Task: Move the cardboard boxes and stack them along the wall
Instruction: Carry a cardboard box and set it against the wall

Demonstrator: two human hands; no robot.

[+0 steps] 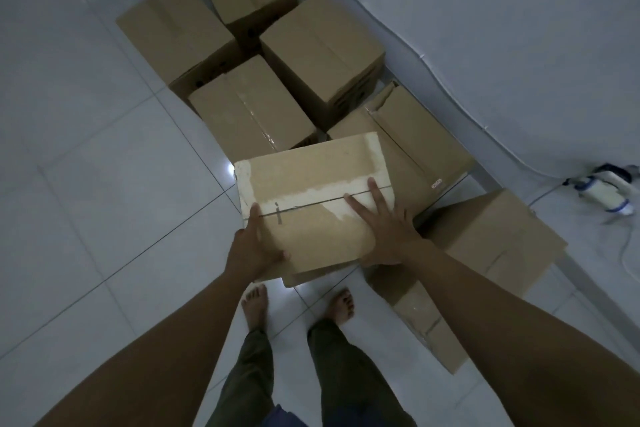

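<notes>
A view looking down from a person's head, in dim light, onto a pale tiled floor [86, 184]. Both bare forearms reach forward, and two bare feet show below.

The person holds a cardboard box [311, 198] between both hands, above the floor and in front of the feet. Its top flaps are closed, with torn whitish patches where tape seems to have been peeled away. The left hand [254, 246] clasps the box's near left corner, thumb on top and fingers wrapped under the edge. The right hand [384, 222] lies flat on the top near the right edge, fingers spread; whether any of it reaches under the box cannot be seen. A second box appears to sit directly beneath the held one, though only a sliver of it shows.

Ahead, several closed boxes [249, 114] stand close together on the floor, running back beside a white wall [485, 45] on the right. One box [415, 135] just beyond the held one has an open, raised flap. Another box [491, 239] sits to the right, nearer the wall.

The task looks partly done: boxes are gathered by the wall, mostly one layer deep, with stacking largely left to do.

A small white and blue object [606, 191] with a cord lies by the wall.
</notes>
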